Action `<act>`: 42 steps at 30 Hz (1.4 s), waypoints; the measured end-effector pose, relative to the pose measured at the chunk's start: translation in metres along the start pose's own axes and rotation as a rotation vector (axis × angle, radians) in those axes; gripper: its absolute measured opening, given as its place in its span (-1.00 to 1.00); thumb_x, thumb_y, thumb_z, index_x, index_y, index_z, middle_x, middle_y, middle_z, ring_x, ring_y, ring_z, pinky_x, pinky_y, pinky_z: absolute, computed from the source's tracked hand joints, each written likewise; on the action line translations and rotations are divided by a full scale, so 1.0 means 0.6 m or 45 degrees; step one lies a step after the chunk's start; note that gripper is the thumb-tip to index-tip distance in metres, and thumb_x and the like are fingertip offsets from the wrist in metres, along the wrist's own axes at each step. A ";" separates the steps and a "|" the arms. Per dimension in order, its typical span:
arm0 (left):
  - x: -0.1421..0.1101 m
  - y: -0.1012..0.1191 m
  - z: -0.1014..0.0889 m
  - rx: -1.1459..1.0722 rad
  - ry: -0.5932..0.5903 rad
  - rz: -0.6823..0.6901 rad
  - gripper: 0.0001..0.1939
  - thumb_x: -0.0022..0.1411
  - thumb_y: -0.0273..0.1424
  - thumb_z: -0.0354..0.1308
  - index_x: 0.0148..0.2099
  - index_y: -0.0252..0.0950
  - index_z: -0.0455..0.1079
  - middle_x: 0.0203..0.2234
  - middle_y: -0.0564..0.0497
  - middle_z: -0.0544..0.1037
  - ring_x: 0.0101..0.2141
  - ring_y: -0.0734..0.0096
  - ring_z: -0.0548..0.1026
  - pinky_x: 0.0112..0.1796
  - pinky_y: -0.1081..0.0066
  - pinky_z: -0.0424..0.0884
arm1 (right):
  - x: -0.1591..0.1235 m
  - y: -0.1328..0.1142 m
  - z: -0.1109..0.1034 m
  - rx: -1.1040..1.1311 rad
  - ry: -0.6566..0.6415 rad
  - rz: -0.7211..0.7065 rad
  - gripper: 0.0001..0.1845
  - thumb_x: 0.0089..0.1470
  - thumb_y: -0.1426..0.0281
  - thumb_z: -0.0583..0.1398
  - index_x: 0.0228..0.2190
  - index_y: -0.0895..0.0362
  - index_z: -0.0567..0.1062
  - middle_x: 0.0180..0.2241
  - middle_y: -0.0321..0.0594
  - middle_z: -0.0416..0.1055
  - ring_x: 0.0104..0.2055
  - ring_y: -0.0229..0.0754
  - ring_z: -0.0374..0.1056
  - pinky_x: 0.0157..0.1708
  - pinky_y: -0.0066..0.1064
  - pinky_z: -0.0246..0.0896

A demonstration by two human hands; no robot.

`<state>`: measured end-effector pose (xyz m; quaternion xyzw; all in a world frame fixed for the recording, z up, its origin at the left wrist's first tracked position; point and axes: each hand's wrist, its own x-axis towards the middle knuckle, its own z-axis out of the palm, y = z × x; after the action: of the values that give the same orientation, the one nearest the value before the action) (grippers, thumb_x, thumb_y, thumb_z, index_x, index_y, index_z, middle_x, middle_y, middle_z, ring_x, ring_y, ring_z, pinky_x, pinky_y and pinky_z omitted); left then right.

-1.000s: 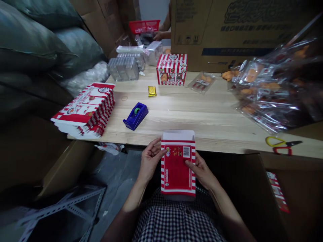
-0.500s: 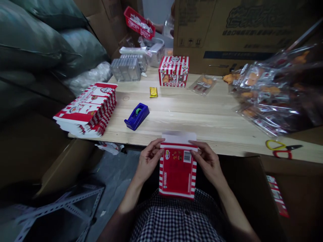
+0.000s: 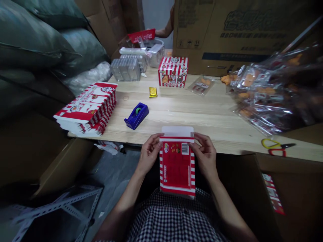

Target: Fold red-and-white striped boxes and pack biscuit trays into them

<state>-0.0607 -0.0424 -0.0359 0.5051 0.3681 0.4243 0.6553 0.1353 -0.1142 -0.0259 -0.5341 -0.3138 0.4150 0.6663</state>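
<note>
A red-and-white striped cardboard box (image 3: 176, 168) is between my hands, in front of the table's near edge. Its printed face with a barcode is toward me, and a white flap stands up at its top end. My left hand (image 3: 150, 153) pinches the upper left edge, thumb on the printed face. On the upper right edge my right hand (image 3: 205, 153) grips in the same way, fingers behind. The box's far side is hidden. Beyond it on the table lie a blue tape dispenser (image 3: 137, 116) and a small gold packet (image 3: 152, 92).
A stack of flat striped boxes (image 3: 87, 107) lies left; a made-up striped box (image 3: 173, 72) stands at the back by clear plastic trays (image 3: 126, 69). Bagged toys (image 3: 267, 90) and scissors (image 3: 277, 147) are right. Another person's arm (image 3: 165, 31) reaches a red basket (image 3: 141, 35).
My hands have raised the box slightly, toward the table, and its top flap shows more sharply. At the back, the other person's red basket has come down and levelled out.
</note>
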 end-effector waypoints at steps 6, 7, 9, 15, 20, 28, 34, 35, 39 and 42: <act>-0.018 0.018 -0.002 0.052 -0.132 -0.049 -0.66 0.29 -0.29 0.21 0.09 -0.24 0.40 -0.15 -0.07 0.60 -0.18 0.32 0.57 -0.14 0.42 0.45 | 0.011 -0.020 -0.026 -0.093 -0.239 0.088 -0.86 0.08 0.27 0.36 -0.33 0.04 0.56 -0.38 -0.30 0.56 -0.42 -0.23 0.44 -0.37 -0.39 0.37; -0.023 0.016 -0.005 0.081 -0.142 -0.067 -0.67 0.29 -0.29 0.21 0.07 -0.25 0.41 -0.16 -0.07 0.60 -0.18 0.33 0.57 -0.15 0.43 0.45 | 0.009 -0.014 -0.031 -0.109 -0.256 0.120 -0.86 0.07 0.27 0.37 -0.37 0.05 0.56 -0.40 -0.31 0.56 -0.43 -0.25 0.42 -0.39 -0.41 0.35; -0.032 0.007 -0.008 0.163 -0.109 -0.082 -0.68 0.27 -0.28 0.23 0.04 -0.25 0.44 -0.21 -0.04 0.60 -0.23 0.37 0.55 -0.20 0.47 0.43 | 0.002 0.001 -0.037 -0.101 -0.253 0.191 -0.84 0.05 0.26 0.38 -0.38 0.07 0.58 -0.39 -0.31 0.56 -0.43 -0.27 0.41 -0.40 -0.44 0.32; -0.028 -0.006 -0.013 0.277 -0.001 -0.077 -0.69 0.14 -0.28 0.35 -0.08 -0.28 0.52 -0.44 0.04 0.54 -0.42 0.46 0.46 -0.35 0.50 0.36 | -0.024 0.021 -0.043 -0.038 -0.202 0.321 -0.72 0.04 0.22 0.38 -0.18 0.03 0.62 -0.28 -0.25 0.61 -0.33 -0.21 0.47 -0.26 -0.36 0.41; 0.001 0.009 -0.017 0.181 -0.076 -0.126 -0.68 0.15 -0.27 0.34 -0.08 -0.31 0.51 -0.45 0.02 0.56 -0.42 0.44 0.49 -0.32 0.47 0.39 | -0.014 0.013 -0.048 0.013 -0.156 0.268 -0.68 0.03 0.24 0.39 -0.14 0.00 0.59 -0.16 -0.23 0.60 -0.21 -0.19 0.50 -0.22 -0.36 0.43; 0.015 0.028 -0.011 0.309 -0.211 -0.123 -0.73 0.17 -0.24 0.31 -0.18 -0.33 0.51 -0.49 0.04 0.53 -0.47 0.46 0.45 -0.37 0.48 0.34 | 0.020 -0.017 -0.053 -0.074 -0.262 0.246 -0.81 -0.05 0.30 0.42 -0.36 0.09 0.61 -0.44 -0.30 0.58 -0.43 -0.25 0.45 -0.30 -0.36 0.37; -0.019 -0.011 -0.028 0.286 -0.294 -0.232 -0.76 0.22 -0.22 0.27 -0.19 -0.30 0.48 -0.47 0.03 0.51 -0.45 0.43 0.43 -0.35 0.44 0.33 | -0.009 0.006 -0.066 -0.093 -0.387 0.314 -0.81 0.01 0.24 0.38 -0.36 0.07 0.57 -0.40 -0.32 0.55 -0.38 -0.26 0.41 -0.30 -0.39 0.33; -0.020 -0.012 -0.029 0.292 -0.307 -0.218 -0.77 0.23 -0.22 0.26 -0.19 -0.29 0.48 -0.45 0.02 0.51 -0.44 0.43 0.43 -0.33 0.43 0.33 | -0.010 0.006 -0.068 -0.103 -0.399 0.309 -0.81 0.02 0.23 0.37 -0.37 0.06 0.56 -0.40 -0.32 0.54 -0.38 -0.26 0.40 -0.30 -0.39 0.33; -0.012 0.001 -0.023 0.420 -0.295 -0.064 -0.81 0.26 -0.27 0.23 -0.27 -0.30 0.50 -0.38 -0.01 0.48 -0.35 0.40 0.42 -0.27 0.42 0.31 | -0.005 0.001 -0.066 -0.176 -0.375 0.246 -0.76 0.04 0.18 0.36 -0.47 0.07 0.53 -0.46 -0.34 0.47 -0.42 -0.26 0.33 -0.38 -0.40 0.30; -0.007 0.010 -0.014 0.517 -0.219 0.058 -0.81 0.25 -0.29 0.24 -0.34 -0.30 0.53 -0.32 -0.04 0.49 -0.26 0.35 0.44 -0.21 0.41 0.32 | -0.008 0.008 -0.058 -0.191 -0.263 0.159 -0.77 0.05 0.21 0.36 -0.51 0.06 0.53 -0.43 -0.32 0.46 -0.41 -0.25 0.33 -0.37 -0.38 0.31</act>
<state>-0.0708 -0.0426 -0.0317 0.6693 0.3773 0.3115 0.5592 0.1620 -0.1334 -0.0382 -0.5553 -0.3770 0.4838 0.5616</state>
